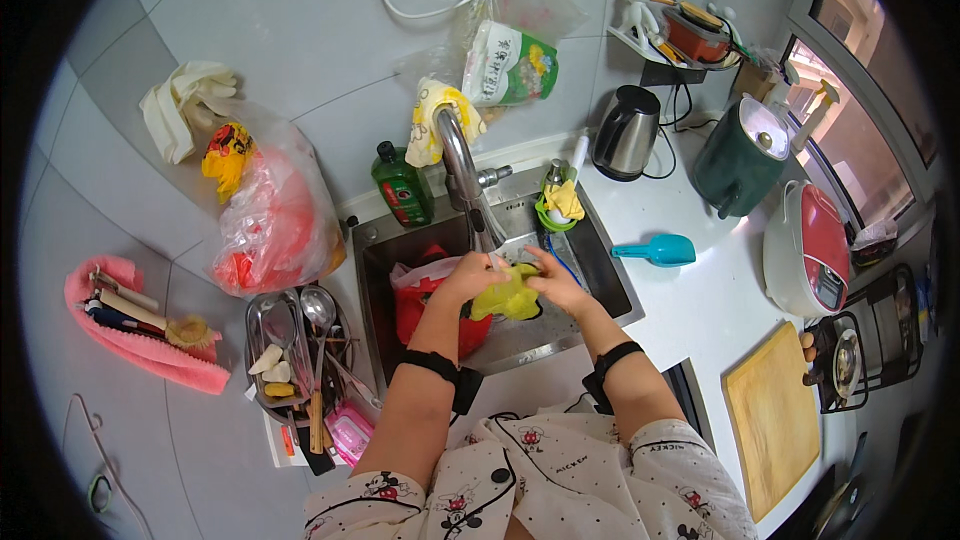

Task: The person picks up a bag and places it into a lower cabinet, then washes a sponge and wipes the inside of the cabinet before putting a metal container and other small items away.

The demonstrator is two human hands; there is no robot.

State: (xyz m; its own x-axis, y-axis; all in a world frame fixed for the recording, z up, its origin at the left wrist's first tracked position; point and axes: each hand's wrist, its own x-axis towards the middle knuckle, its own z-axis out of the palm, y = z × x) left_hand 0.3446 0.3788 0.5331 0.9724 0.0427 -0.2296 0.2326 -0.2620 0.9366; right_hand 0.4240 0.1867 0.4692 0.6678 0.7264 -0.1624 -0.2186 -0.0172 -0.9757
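A yellow-green cloth (506,296) hangs between my hands over a stainless steel sink (525,356), just below the spout of the faucet (457,142). My left hand (469,277) grips its left side. On the other side, my right hand (559,283) holds the cloth's edge near the thumb, with the index finger raised. Water seems to run from the spout onto the cloth. Below my left forearm, a red plastic bag (412,307) lies in the sink's left part, partly hidden by that arm.
A green detergent bottle (403,187) stands behind the sink. A green sponge holder (555,219) sits at its back right. Rightward are a blue scoop (660,250), an electric kettle (628,133), a rice cooker (806,251) and a cutting board (772,420). Utensils fill a metal rack (259,315) leftward.
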